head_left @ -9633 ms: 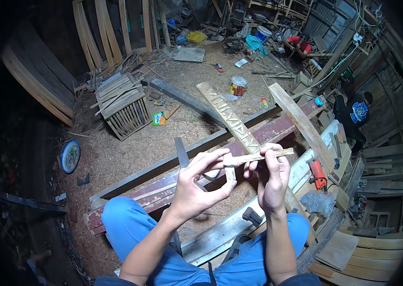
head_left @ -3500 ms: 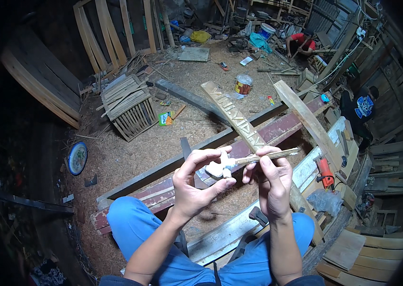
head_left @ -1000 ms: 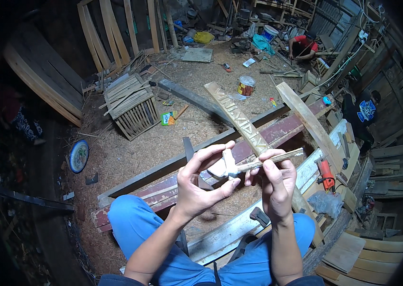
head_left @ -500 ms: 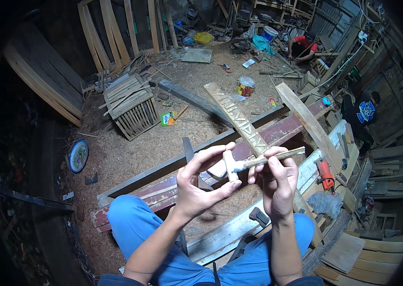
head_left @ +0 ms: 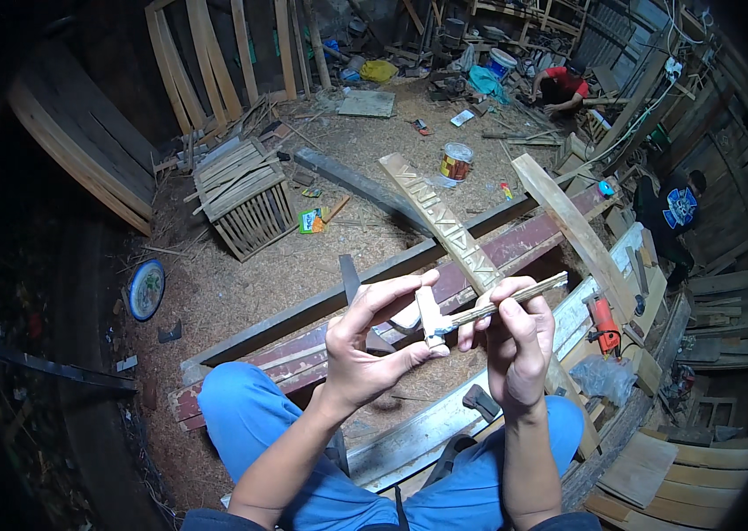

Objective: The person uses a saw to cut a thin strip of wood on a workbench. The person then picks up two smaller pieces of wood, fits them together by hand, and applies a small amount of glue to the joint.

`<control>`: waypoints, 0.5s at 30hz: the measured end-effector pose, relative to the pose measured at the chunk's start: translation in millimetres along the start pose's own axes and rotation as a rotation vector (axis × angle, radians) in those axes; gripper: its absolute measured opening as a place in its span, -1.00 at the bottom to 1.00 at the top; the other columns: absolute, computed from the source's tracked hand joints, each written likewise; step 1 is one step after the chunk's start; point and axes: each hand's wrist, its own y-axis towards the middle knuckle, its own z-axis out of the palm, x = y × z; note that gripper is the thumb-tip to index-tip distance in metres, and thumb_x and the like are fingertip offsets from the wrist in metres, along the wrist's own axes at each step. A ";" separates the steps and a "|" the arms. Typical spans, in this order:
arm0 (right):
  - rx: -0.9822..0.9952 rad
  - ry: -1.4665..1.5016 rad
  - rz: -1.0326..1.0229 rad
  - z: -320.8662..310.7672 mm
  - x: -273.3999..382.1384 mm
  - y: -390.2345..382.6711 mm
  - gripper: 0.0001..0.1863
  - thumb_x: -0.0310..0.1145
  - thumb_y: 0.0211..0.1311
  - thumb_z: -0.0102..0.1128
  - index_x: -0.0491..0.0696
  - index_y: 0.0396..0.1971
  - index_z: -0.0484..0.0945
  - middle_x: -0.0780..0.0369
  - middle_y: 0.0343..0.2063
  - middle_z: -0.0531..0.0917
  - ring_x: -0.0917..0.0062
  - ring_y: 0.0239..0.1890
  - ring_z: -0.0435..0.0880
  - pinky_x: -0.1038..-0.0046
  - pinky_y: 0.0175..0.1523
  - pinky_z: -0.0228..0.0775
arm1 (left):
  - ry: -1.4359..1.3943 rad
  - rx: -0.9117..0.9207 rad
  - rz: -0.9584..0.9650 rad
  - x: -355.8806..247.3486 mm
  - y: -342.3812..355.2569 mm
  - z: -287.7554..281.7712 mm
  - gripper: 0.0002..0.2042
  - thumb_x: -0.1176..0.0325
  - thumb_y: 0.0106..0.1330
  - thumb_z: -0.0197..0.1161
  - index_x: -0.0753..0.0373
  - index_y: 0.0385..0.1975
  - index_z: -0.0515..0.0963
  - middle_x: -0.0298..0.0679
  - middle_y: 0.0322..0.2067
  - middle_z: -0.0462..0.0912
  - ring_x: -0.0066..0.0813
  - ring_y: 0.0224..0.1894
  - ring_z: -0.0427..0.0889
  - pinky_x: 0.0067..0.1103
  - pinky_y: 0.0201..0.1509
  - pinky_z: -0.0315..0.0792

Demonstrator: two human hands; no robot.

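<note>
My left hand (head_left: 358, 334) is closed, pinching a small pale wooden piece (head_left: 428, 310) by its ends between thumb and fingers. In my right hand (head_left: 520, 350) is a thin wooden stick (head_left: 544, 287), gripped between thumb and fingers. The stick's whitish-blue, wet-looking tip touches the lower part of the piece, close to my left thumb. Just beyond both hands lies a long wooden board (head_left: 431, 208) with raised letters along it. Below and behind my left hand, a light rounded object is partly hidden.
A maroon plank (head_left: 524, 250) and a white-painted beam (head_left: 418, 438) run across in front of me. To the right lie a red power tool (head_left: 604, 326) and a plastic bag (head_left: 606, 379). A paint can (head_left: 456, 163) and slatted crate (head_left: 246, 199) stand farther off. Two people crouch at right.
The stick's tip has moved down the wooden piece, from its middle toward its lower end, and the piece is tilted slightly differently. The far person in red has shifted a little.
</note>
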 end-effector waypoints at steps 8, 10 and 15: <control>-0.001 -0.005 0.013 1.3 2.0 -0.4 -0.83 -0.40 0.44 0.05 -0.19 -0.12 0.46 0.17 -0.42 0.56 0.46 -0.42 0.64 0.43 -0.28 0.56 | 0.015 -0.050 -0.010 -0.5 -1.4 1.5 -0.38 0.38 -0.02 0.61 0.38 0.10 0.58 -0.12 0.08 0.69 -0.33 0.11 0.64 -0.48 0.23 0.48; 0.022 -0.021 0.026 1.1 2.2 -0.9 -0.83 -0.40 0.44 0.04 -0.19 -0.13 0.45 0.17 -0.42 0.55 0.45 -0.42 0.63 0.43 -0.28 0.56 | 0.051 -0.054 0.014 -1.7 -0.8 0.9 -0.38 0.36 -0.05 0.63 0.37 0.08 0.60 -0.15 0.07 0.70 -0.37 0.08 0.63 -0.49 0.22 0.48; -0.010 0.025 0.031 -2.1 1.6 0.4 -0.82 -0.39 0.42 0.05 -0.19 -0.14 0.45 0.18 -0.46 0.54 0.45 -0.43 0.64 0.42 -0.29 0.57 | 0.081 -0.074 0.007 -1.7 -1.1 2.3 -0.37 0.34 -0.09 0.65 0.35 0.06 0.62 -0.18 0.05 0.72 -0.40 0.05 0.62 -0.50 0.20 0.50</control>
